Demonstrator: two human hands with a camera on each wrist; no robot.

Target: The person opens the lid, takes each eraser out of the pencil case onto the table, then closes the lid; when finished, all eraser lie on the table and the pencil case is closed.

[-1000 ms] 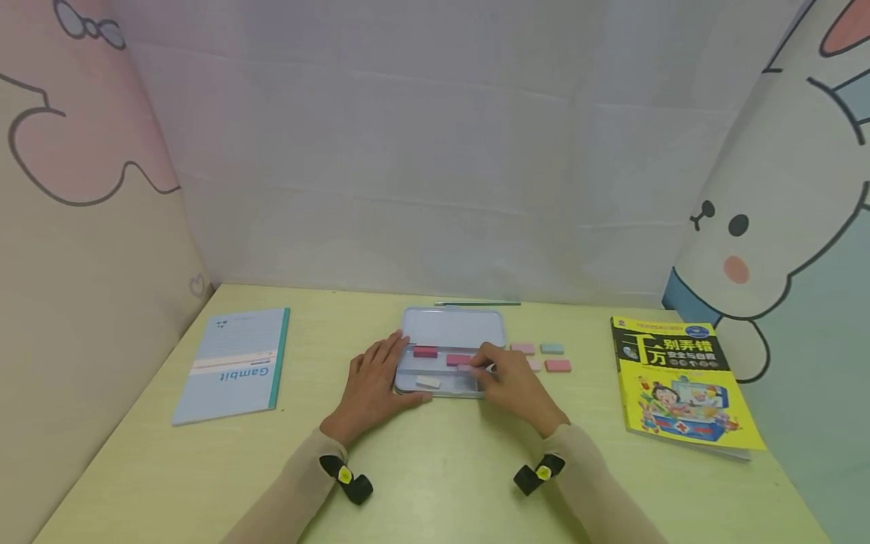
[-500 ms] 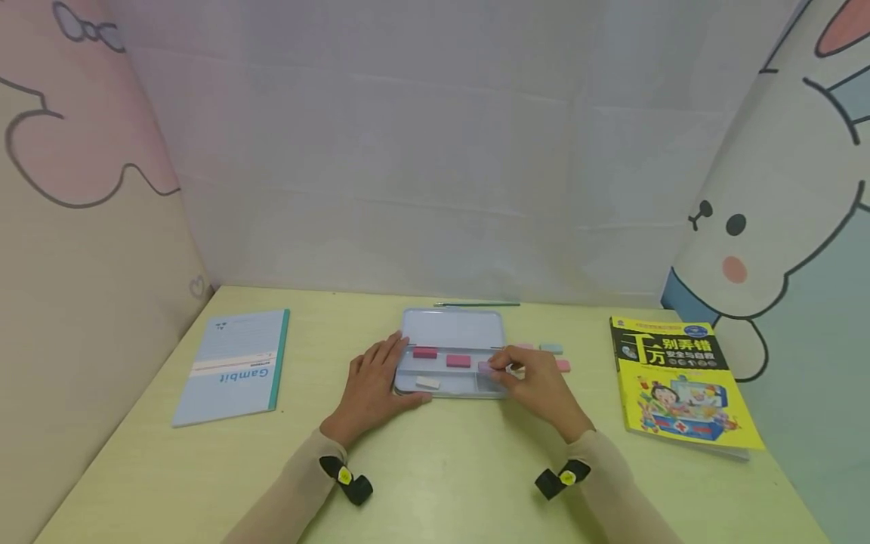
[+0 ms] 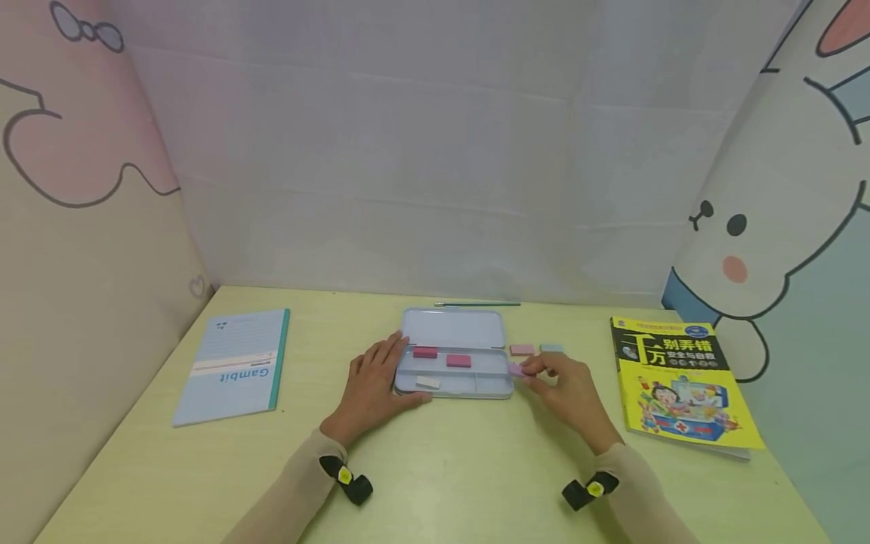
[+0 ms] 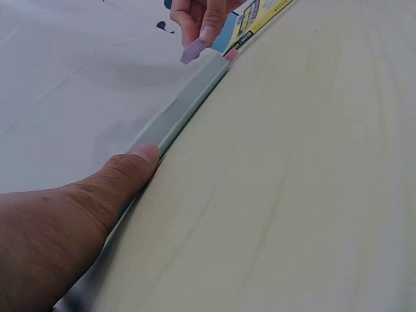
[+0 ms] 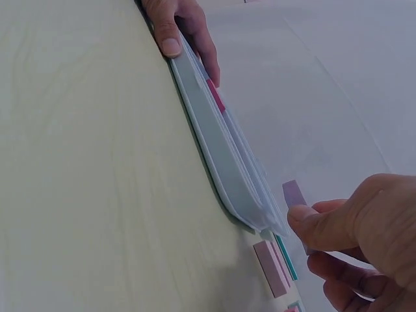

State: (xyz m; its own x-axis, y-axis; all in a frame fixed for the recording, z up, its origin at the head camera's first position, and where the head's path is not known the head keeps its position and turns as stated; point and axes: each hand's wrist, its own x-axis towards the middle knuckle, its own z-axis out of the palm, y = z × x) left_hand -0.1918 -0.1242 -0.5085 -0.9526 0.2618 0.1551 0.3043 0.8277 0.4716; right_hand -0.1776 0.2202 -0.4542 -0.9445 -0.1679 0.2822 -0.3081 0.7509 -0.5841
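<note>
A light-blue tin pencil case (image 3: 492,391) lies with its lid tipped back. A crimson eraser (image 3: 425,352), a pink eraser (image 3: 458,361) and a white eraser (image 3: 428,382) rest inside it. At its left end my left hand (image 3: 372,389) holds the case, the thumb along the front wall and the fingers at the left edge. Just past the right end, my right hand (image 3: 567,389) pinches a lilac eraser (image 5: 296,193) between thumb and fingers. In the left wrist view the lilac eraser (image 4: 194,51) is above the case rim.
Right of the case, a pink eraser (image 3: 522,350) and a teal eraser (image 3: 552,348) lie on the table; the right hand covers part of this group. A pencil-thin green stick (image 3: 478,304) lies behind the lid. A notebook (image 3: 234,366) is at left, a yellow book (image 3: 683,385) at right.
My right hand has carried the lilac eraser rightward, from over the case's compartments to just beyond its right end. The left hand and the case stay in place.
</note>
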